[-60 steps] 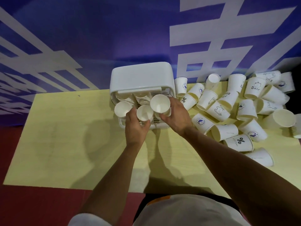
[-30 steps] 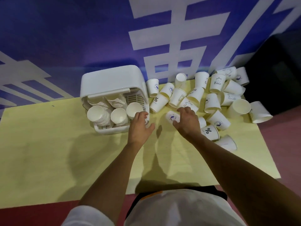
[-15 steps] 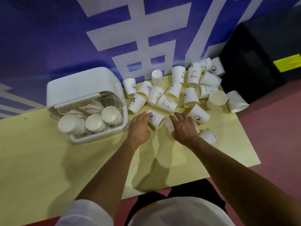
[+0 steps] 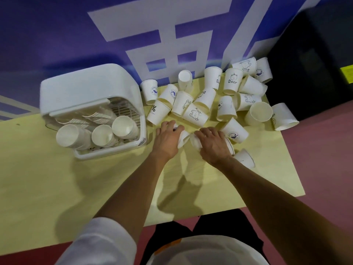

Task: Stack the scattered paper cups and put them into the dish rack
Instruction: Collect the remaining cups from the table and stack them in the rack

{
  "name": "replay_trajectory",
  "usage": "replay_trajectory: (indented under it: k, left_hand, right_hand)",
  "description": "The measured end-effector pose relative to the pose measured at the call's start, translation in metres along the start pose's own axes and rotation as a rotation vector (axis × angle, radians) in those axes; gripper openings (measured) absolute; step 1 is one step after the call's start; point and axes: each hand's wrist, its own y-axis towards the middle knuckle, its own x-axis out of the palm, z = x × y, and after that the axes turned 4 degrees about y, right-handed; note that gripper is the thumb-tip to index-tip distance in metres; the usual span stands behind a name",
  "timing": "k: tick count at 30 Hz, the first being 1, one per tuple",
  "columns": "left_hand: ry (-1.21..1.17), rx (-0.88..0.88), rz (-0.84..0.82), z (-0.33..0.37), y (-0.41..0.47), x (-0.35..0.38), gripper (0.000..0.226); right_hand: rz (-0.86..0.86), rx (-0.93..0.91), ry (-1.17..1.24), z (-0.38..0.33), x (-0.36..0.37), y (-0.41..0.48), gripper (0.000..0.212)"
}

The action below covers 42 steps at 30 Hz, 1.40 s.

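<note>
A white dish rack [image 4: 89, 92] with a raised lid stands on the yellow table and holds three stacks of paper cups [image 4: 104, 134] lying with their mouths toward me. Right of it lie several scattered white paper cups [image 4: 194, 113], most on their sides. My left hand [image 4: 167, 139] grips one lying cup [image 4: 183, 137] just right of the rack. Beside it, my right hand [image 4: 213, 145] closes over another lying cup [image 4: 196, 143]. The two cups nearly touch, and both are largely hidden under my fingers.
The yellow table [image 4: 57, 178] ends at its right edge [image 4: 292, 169] close to the cups. Behind it runs a blue wall with white markings [image 4: 172, 25]. A dark box [image 4: 315, 54] sits at the far right, red floor [image 4: 324, 169] beside the table.
Both hands left the rack and moved right to the loose cups. Each hand has closed on a lying cup. My view has swung to the right.
</note>
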Motion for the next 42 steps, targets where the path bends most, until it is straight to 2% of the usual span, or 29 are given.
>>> replay_trajectory:
  k: [5, 9, 13, 16, 23, 30, 34, 42]
  left_hand:
    - [0.075, 0.057, 0.044, -0.001, -0.005, 0.009, 0.063]
    - [0.065, 0.017, 0.034, -0.008, -0.012, 0.007, 0.058]
    - [-0.029, -0.057, -0.019, -0.018, -0.023, 0.006, 0.063]
    - [-0.132, -0.081, 0.008, -0.025, -0.037, 0.004, 0.064]
    - [-0.214, -0.132, 0.209, -0.053, -0.069, -0.009, 0.056]
    - [-0.352, -0.208, 0.429, -0.083, -0.089, -0.029, 0.059]
    - [-0.442, -0.350, 0.567, -0.102, -0.108, -0.038, 0.062]
    - [-0.666, -0.601, 0.738, -0.145, -0.134, -0.049, 0.071]
  right_hand:
    - [0.029, -0.060, 0.095, 0.001, -0.007, -0.003, 0.063]
    - [0.047, -0.051, 0.128, -0.008, -0.014, -0.001, 0.064]
    - [0.079, -0.017, 0.141, -0.016, -0.019, 0.000, 0.061]
    - [0.109, 0.014, 0.152, -0.023, -0.023, 0.002, 0.064]
    - [0.206, 0.061, 0.151, -0.058, -0.036, 0.018, 0.060]
    - [0.273, 0.025, 0.251, -0.096, -0.048, 0.036, 0.057]
    - [0.299, -0.011, 0.388, -0.127, -0.050, 0.046, 0.057]
    - [0.213, -0.041, 0.627, -0.194, -0.060, 0.063, 0.056]
